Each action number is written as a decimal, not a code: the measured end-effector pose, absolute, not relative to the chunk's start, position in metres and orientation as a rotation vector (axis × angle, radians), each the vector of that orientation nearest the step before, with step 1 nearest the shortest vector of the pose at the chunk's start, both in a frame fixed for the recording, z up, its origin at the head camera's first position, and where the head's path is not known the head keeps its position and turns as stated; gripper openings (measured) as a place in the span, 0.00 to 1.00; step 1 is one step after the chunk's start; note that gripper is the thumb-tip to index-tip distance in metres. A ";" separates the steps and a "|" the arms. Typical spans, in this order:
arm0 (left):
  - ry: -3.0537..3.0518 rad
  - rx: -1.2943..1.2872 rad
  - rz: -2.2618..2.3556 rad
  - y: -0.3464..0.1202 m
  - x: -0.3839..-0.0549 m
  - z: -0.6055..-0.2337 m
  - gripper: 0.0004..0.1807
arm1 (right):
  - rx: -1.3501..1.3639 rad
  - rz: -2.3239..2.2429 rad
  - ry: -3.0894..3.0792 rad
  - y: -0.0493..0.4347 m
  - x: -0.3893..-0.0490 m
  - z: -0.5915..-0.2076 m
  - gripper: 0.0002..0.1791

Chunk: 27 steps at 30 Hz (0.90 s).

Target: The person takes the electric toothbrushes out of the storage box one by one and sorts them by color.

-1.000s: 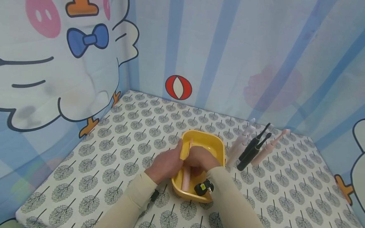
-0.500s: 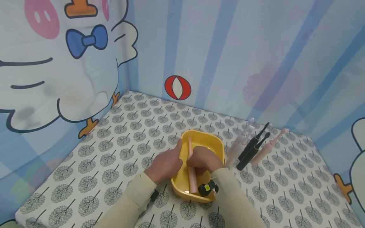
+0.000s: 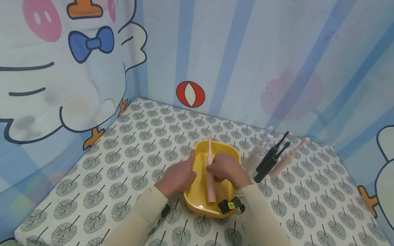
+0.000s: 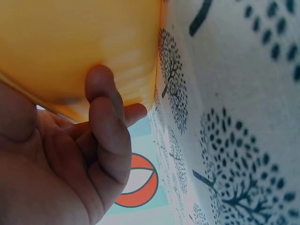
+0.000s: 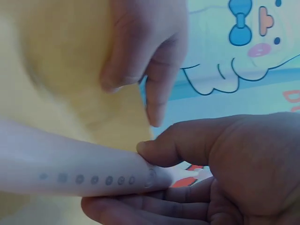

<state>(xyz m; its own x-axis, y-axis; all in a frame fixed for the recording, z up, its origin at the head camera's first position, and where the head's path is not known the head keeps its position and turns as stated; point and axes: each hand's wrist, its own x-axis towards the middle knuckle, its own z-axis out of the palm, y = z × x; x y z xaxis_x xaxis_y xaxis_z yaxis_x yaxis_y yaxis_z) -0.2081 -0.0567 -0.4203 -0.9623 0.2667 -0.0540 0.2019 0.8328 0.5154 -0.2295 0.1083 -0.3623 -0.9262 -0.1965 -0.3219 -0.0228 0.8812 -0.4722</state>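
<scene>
A yellow plastic basin (image 3: 200,206) stands on the tablecloth in front of me. My left hand (image 3: 176,177) holds its left rim, thumb over the edge; in the left wrist view, curled fingers (image 4: 110,126) touch the outer wall. My right hand (image 3: 229,169) grips a pink electric toothbrush (image 3: 211,186) around its upper handle, over the basin. Its brush head points away from me, past the far rim. In the right wrist view the thumb and fingers pinch the handle (image 5: 89,164), and a row of small marks shows along it.
Right of the basin stand several more electric toothbrushes: whitish ones (image 3: 257,153), two black ones (image 3: 267,169) and a pink one (image 3: 284,164). A tree-patterned cloth (image 3: 123,174) covers the table. Cartoon-printed curtains (image 3: 209,51) close off the back and the left side.
My right hand has lifted the pink toothbrush from inside the basin and shifted it right, its head now reaching past the far rim. The left hand keeps its hold on the basin.
</scene>
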 end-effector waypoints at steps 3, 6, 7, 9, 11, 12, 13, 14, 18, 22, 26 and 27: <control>2.894 0.369 0.779 -0.057 -0.209 -0.421 0.42 | -0.155 -0.687 2.734 0.111 -0.227 -0.359 0.10; 2.904 0.376 0.776 -0.057 -0.209 -0.421 0.42 | -0.128 -0.747 2.768 0.114 -0.223 -0.357 0.09; 2.910 0.379 0.773 -0.057 -0.209 -0.421 0.42 | -0.122 -0.769 2.778 0.115 -0.222 -0.357 0.09; 2.913 0.385 0.782 -0.056 -0.208 -0.421 0.42 | -0.098 -0.820 2.798 0.118 -0.219 -0.356 0.08; 2.909 0.381 0.791 -0.056 -0.208 -0.421 0.42 | -0.086 -0.857 2.828 0.121 -0.216 -0.356 0.08; 2.909 0.379 0.791 -0.056 -0.208 -0.421 0.42 | -0.080 -0.870 2.847 0.123 -0.215 -0.356 0.09; 2.910 0.379 0.789 -0.056 -0.207 -0.421 0.42 | -0.082 -0.879 2.870 0.124 -0.213 -0.356 0.10; 2.910 0.376 0.791 -0.055 -0.207 -0.420 0.42 | -0.076 -0.893 2.889 0.126 -0.211 -0.355 0.11; 2.920 0.372 0.791 -0.055 -0.207 -0.420 0.42 | -0.087 -0.929 2.974 0.132 -0.202 -0.353 0.15; 2.920 0.368 0.792 -0.055 -0.206 -0.420 0.42 | -0.100 -0.975 3.058 0.139 -0.192 -0.352 0.17; 2.922 0.368 0.781 -0.055 -0.206 -0.420 0.42 | -0.124 -1.025 3.124 0.145 -0.184 -0.349 0.18; 2.924 0.368 0.781 -0.055 -0.206 -0.420 0.42 | -0.127 -1.031 3.139 0.146 -0.183 -0.349 0.19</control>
